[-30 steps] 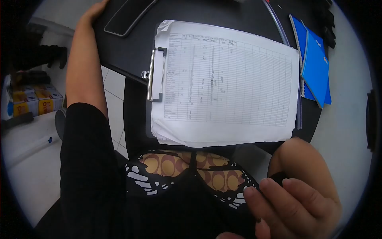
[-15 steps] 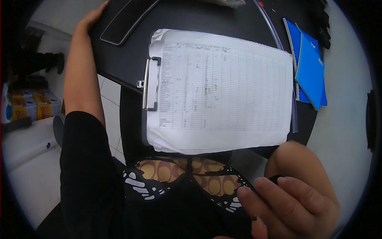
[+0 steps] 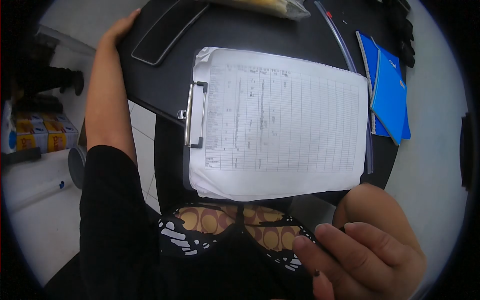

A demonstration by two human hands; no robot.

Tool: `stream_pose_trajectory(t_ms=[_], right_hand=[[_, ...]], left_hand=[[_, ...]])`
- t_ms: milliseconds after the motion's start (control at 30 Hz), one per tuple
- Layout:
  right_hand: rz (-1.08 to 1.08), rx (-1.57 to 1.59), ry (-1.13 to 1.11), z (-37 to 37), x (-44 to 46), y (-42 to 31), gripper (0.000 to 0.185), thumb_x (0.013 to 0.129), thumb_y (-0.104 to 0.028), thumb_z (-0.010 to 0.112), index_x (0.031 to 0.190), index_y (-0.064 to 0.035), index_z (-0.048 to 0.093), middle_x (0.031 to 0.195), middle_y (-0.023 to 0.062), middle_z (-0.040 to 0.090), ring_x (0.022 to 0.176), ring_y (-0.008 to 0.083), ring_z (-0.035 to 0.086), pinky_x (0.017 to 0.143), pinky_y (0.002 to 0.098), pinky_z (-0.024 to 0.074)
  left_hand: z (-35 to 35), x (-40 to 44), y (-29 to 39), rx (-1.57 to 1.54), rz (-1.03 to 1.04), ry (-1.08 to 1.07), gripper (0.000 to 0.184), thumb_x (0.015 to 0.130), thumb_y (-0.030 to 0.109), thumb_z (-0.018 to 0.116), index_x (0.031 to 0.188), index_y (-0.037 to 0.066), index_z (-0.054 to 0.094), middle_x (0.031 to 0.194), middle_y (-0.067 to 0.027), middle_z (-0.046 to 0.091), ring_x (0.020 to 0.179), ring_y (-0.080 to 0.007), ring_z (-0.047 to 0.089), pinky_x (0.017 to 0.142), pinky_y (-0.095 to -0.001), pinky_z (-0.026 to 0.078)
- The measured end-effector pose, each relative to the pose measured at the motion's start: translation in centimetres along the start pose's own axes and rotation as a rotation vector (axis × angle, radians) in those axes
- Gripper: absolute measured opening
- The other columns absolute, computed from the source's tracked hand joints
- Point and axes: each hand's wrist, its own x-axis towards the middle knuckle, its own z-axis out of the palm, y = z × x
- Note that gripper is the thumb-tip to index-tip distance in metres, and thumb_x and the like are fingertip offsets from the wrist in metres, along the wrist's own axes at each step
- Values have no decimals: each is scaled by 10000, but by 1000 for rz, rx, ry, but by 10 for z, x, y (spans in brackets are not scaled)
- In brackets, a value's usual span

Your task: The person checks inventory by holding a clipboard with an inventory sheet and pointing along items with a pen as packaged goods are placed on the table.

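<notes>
A clipboard (image 3: 192,115) with a stack of printed table sheets (image 3: 320,125) lies on the black table (image 3: 225,30) in front of me, its metal clip at the left. My left hand (image 3: 123,27) rests at the table's far left edge, fingers stretched out, beside a black flat object with a grey rim (image 3: 167,32). Raised close to the camera at the lower right is my right hand (image 3: 360,257). Its fingers are curled a little and apart, with nothing seen between them; it touches neither clipboard nor table.
Two blue notebooks (image 3: 390,95) overlap at the table's right side. A clear strip (image 3: 345,50) runs beside and under the clipboard's right end. A plastic bag (image 3: 280,7) lies at the far edge of view. Yellow and white boxes (image 3: 47,132) stand at the left.
The view has shifted, so the clipboard and notebooks sit lower in the picture, and more of the plastic bag shows. Both hands keep nearly the same pose.
</notes>
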Motion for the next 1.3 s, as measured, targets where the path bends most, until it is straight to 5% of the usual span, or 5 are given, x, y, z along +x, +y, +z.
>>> stream_pose_trajectory(t_ms=[633,833,967,1167,1300], right_hand=[[92,65,171,17,0,-15,242,780,-221,642,951,-54,682,983,73,642,909,225,568,791,353,469],[2,45,198,21,0,-13,280,766,-247,634,994,-89,673,991,79,629,914,221,554,760,361,467],[-89,92,267,14,19,-20,301,761,-220,614,1052,-150,649,976,100,633,891,226,578,723,354,467],[-75,156,-29,6,28,-10,478,740,-436,677,1104,-137,594,900,104,655,779,231,624,720,325,454],[-114,133,-38,16,42,-7,665,668,-581,649,1109,-91,560,889,133,645,791,281,625,707,357,444]], left_hand=[[10,4,-1,-165,-18,61,774,834,624,443,1183,-58,550,1169,-213,573,1071,-294,564,946,-347,401],[-9,45,-54,-105,223,540,608,824,535,540,1116,6,603,1076,-181,622,1005,-279,594,874,-343,439],[-17,-155,-13,-445,520,917,237,885,249,583,971,33,625,804,-29,615,738,-115,568,679,-239,453],[88,-304,-29,-790,305,-390,401,938,367,457,948,-10,591,708,-88,623,614,-160,626,568,-258,514],[155,-315,1,-963,135,-623,373,926,386,491,1070,47,549,832,-44,591,709,-119,584,600,-252,507]])
